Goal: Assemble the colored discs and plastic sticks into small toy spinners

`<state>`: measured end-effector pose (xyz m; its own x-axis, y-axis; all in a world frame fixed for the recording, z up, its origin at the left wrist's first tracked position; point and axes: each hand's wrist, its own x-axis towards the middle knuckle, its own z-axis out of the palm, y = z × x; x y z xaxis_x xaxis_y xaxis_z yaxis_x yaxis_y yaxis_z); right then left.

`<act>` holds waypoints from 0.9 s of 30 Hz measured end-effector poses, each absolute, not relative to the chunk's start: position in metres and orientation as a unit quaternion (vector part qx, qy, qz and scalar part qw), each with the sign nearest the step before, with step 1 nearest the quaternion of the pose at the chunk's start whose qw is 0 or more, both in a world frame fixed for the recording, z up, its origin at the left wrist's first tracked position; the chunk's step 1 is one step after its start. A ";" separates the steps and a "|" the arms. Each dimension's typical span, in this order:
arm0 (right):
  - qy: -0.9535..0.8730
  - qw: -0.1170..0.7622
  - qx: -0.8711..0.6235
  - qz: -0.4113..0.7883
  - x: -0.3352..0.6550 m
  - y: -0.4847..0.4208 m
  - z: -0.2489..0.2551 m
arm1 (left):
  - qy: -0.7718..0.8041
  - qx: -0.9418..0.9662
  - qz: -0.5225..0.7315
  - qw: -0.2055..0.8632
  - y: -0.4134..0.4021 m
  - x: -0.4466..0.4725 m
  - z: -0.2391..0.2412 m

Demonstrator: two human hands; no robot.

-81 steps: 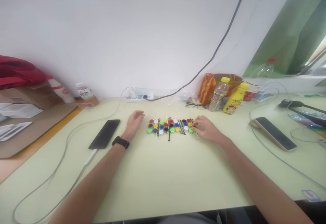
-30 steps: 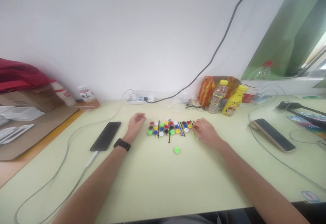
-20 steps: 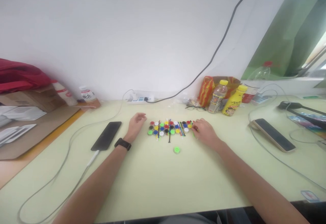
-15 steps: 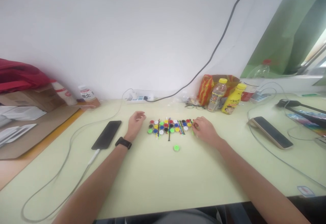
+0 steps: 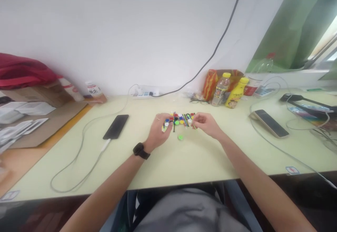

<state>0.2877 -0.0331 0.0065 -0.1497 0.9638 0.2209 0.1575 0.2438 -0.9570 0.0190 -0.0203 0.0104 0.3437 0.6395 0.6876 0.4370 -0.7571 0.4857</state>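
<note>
A cluster of small coloured discs [image 5: 181, 122] lies on the pale table, with thin dark and coloured strips across it. My left hand [image 5: 158, 130], a black watch [image 5: 141, 150] on its wrist, reaches over the cluster's left end. Its thumb and fingers are apart and cover some of the discs. At the right end, my right hand [image 5: 206, 123] has thumb and fingertips pinched together. What they pinch, if anything, is too small to make out. One loose green disc [image 5: 180, 137] lies apart, nearer to me.
To the left lies a black phone [image 5: 116, 127] with a white cable. Behind the discs are eyeglasses [image 5: 199, 101], a clear bottle [image 5: 220, 90] and a yellow bottle [image 5: 237, 93]. A power strip [image 5: 146, 93] sits by the wall; another phone [image 5: 270, 123] leans at right.
My left hand has moved right, from beside the cluster to over its left end. The right hand stays pinched at the right end. The view has tilted down.
</note>
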 end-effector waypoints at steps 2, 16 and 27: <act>-0.630 0.463 -0.425 0.456 0.278 -0.040 0.003 | 0.304 0.840 0.436 0.111 -0.032 0.027 0.005; -0.684 0.414 -0.412 0.437 0.259 -0.050 -0.006 | 0.298 0.867 0.341 0.208 -0.020 0.020 -0.007; -0.708 0.354 -0.416 0.447 0.264 -0.048 -0.018 | 0.313 0.888 0.250 0.224 -0.024 0.013 -0.002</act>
<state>0.2644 -0.0480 -0.0177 -0.4036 0.9058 0.1286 0.2733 0.2535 -0.9279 0.0126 -0.0240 -0.0022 0.6785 0.6688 0.3040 0.4449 -0.7033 0.5545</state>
